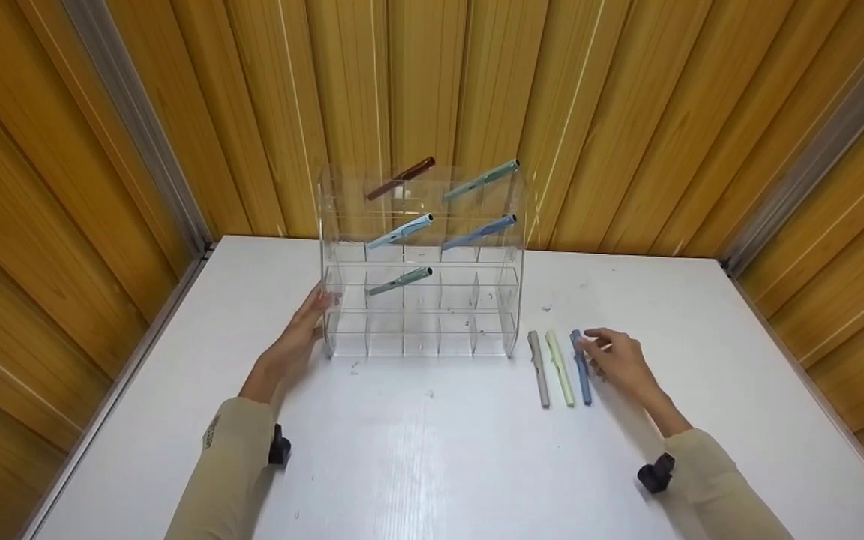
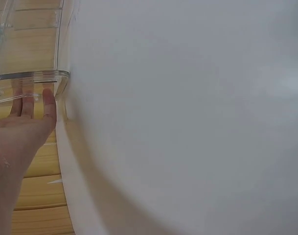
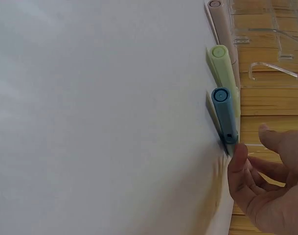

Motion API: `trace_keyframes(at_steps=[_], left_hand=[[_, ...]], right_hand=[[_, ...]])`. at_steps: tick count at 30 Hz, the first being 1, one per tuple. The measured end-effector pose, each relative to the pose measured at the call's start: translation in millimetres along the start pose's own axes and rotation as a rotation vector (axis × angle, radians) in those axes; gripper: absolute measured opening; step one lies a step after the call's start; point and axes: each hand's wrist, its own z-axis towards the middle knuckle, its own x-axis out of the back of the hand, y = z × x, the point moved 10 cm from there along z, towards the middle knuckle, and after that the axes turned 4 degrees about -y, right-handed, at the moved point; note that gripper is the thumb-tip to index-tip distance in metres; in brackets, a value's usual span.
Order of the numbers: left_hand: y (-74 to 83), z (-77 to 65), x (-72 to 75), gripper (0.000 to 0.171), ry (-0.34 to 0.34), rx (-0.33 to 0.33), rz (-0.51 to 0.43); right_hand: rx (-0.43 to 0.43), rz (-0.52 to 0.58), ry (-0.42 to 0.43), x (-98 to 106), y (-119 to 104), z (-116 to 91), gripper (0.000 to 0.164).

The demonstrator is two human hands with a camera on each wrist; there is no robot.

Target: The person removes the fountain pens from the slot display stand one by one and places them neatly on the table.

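A clear acrylic pen rack (image 1: 421, 300) stands upright on the white table. My left hand (image 1: 298, 330) holds it by its left side; in the left wrist view, fingers (image 2: 49, 103) show at the clear edge. Right of the rack lie a grey-brown pen (image 1: 538, 369), a light green pen (image 1: 560, 369) and a blue pen (image 1: 580, 367), side by side. My right hand (image 1: 622, 364) is at the upper part of the blue pen. The right wrist view shows a fingertip by this pen's far end, with the thumb spread away from it.
Slanting in the rack are a dark red pen (image 1: 402, 178), a teal pen (image 1: 483, 178), a light blue pen (image 1: 400, 231), a blue-violet pen (image 1: 479, 231) and a green pen (image 1: 402, 280). Yellow wood-look panels (image 1: 424, 90) enclose the table (image 1: 432, 457) at the back and sides.
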Motion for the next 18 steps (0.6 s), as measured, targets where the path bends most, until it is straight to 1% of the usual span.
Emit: trace_keyframes(at_steps=[5, 9, 11, 14, 18], left_hand=[[0.4, -0.9, 1.6, 0.070, 0.001, 0.000, -0.041], [0.0, 0.2, 3.0, 0.073, 0.003, -0.004, -0.034], [0.5, 1.1, 3.1, 0.073, 0.002, -0.011, -0.020], [1.4, 1.4, 3.3, 0.073, 0.000, -0.018, -0.013], [2.5, 0.6, 4.0, 0.072, -0.001, -0.015, -0.012]], right_hand=[[0.052, 0.075, 0.116, 9, -23, 1, 0.033], [0.113, 0.125, 0.137, 7, -46, 0, 0.028], [0.136, 0.153, 0.123, 3, -59, -1, 0.026], [0.152, 0.205, 0.078, -6, -76, 0, 0.025], [0.166, 0.274, -0.030, -25, -99, 4, 0.029]])
